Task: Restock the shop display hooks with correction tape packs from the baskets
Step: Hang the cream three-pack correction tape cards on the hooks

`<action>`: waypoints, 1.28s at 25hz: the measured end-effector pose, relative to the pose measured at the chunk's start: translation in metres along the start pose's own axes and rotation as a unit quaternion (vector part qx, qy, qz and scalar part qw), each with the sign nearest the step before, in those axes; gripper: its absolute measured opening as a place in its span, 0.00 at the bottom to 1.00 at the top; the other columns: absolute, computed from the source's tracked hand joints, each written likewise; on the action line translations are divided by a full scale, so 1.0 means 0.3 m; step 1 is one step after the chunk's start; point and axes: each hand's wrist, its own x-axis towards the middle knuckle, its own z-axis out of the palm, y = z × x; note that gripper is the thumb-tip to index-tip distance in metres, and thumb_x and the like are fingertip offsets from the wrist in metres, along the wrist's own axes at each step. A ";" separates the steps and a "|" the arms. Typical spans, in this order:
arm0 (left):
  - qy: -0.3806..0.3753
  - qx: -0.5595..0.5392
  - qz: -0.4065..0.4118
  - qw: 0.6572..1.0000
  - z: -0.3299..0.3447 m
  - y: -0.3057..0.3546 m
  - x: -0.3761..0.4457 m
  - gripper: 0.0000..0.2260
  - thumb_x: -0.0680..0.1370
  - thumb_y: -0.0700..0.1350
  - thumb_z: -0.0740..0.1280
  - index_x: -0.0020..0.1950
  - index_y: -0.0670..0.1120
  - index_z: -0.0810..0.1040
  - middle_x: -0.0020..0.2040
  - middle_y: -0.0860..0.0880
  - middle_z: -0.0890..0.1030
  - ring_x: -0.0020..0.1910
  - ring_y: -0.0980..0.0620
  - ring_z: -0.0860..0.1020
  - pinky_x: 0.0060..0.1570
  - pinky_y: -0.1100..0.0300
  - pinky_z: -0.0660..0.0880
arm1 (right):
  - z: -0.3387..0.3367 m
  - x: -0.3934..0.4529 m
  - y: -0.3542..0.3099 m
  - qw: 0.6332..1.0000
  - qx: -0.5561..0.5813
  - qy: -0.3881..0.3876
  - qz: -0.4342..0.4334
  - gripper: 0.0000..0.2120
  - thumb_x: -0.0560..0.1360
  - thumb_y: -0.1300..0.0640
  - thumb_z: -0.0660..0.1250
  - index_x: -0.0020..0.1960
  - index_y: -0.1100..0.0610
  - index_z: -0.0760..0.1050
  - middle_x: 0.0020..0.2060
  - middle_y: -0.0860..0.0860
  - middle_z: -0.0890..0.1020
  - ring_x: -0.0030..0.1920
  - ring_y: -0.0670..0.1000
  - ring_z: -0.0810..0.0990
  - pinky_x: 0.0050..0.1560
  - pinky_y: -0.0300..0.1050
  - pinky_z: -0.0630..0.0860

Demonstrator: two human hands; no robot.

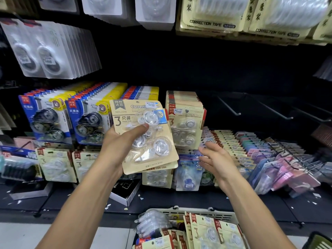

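Item: pack, beige, long axis upright, top tilted slightly left. I grip it in my left hand, thumb across the blister, a second pack seemingly behind. Right hand: fingers spread, holding nothing, just right of the pack's lower edge. Matching hung row lies up and right, nearer my right hand. Basket below.

On the beige correction tape pack held up before the display, "Correcti…" is read with the rest covered by a price sticker, along with "ADS-2309", a large "3" with "只装" and "VALUE PACK". "CORRECTION TAPE" is printed on the cream packs hung at upper right. "实惠装" is seen on the blue packs. A "3" is shown on the packs in the basket.
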 end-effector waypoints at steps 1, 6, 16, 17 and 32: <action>-0.004 0.003 0.005 1.000 0.007 -0.003 -0.002 0.16 0.73 0.42 0.78 0.60 0.49 0.83 0.50 0.53 0.88 0.48 0.55 0.86 0.43 0.62 0.80 | 0.014 -0.018 -0.011 0.999 -0.025 -0.028 -0.019 0.20 0.77 0.54 0.71 0.68 0.56 0.74 0.59 0.54 0.82 0.52 0.54 0.84 0.53 0.47 0.81; -0.005 -0.017 -0.014 1.000 0.044 -0.015 -0.012 0.17 0.72 0.41 0.78 0.60 0.48 0.82 0.51 0.50 0.88 0.50 0.50 0.86 0.47 0.56 0.82 | 0.088 -0.105 -0.057 0.977 -0.117 -0.175 -0.046 0.26 0.66 0.47 0.76 0.59 0.57 0.77 0.41 0.53 0.83 0.36 0.53 0.80 0.40 0.52 0.81; -0.026 -0.028 -0.038 0.999 0.089 -0.044 -0.040 0.20 0.69 0.47 0.80 0.59 0.48 0.82 0.50 0.51 0.88 0.47 0.52 0.87 0.44 0.56 0.81 | 0.111 -0.125 -0.038 0.993 -0.066 -0.076 -0.063 0.07 0.75 0.57 0.74 0.52 0.56 0.80 0.41 0.53 0.86 0.35 0.51 0.83 0.29 0.42 0.78; -0.026 -0.028 -0.036 0.999 0.089 -0.046 -0.041 0.20 0.69 0.48 0.80 0.59 0.49 0.82 0.50 0.52 0.88 0.47 0.52 0.87 0.45 0.57 0.81 | 0.108 -0.125 -0.039 0.994 -0.060 -0.071 -0.051 0.08 0.76 0.57 0.73 0.53 0.58 0.79 0.41 0.54 0.86 0.34 0.51 0.84 0.29 0.42 0.78; 0.064 -0.026 -0.006 0.998 0.000 0.012 0.013 0.14 0.74 0.40 0.77 0.56 0.50 0.81 0.51 0.50 0.87 0.51 0.45 0.85 0.56 0.40 0.81 | 0.022 -0.066 0.015 0.985 0.046 0.157 -0.052 0.13 0.74 0.57 0.71 0.57 0.56 0.73 0.44 0.58 0.83 0.29 0.50 0.72 0.25 0.43 0.69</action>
